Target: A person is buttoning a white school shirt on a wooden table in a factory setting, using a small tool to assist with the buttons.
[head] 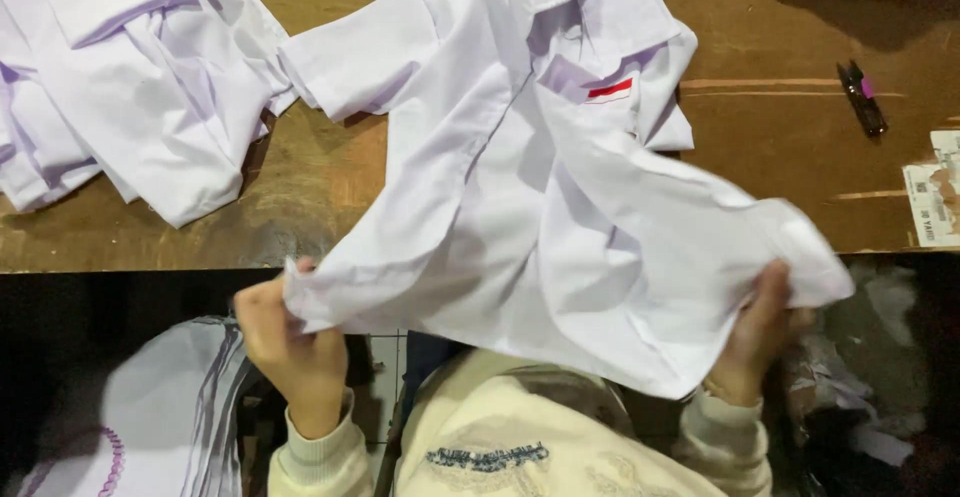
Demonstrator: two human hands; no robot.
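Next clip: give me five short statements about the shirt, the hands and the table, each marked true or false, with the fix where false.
1. Both hands hold the white shirt by its lower edge. True: the left hand and the right hand each have a grip on it.
2. The shirt has a blue tag on the chest. False: the tag is red.
3. A small dark snipping tool lies on the wooden table at the right. True.
4. The table holds only this one shirt. False: a pile of white shirts lies at the left.
5. The shirt is folded flat. False: it is held up, loose and rumpled.
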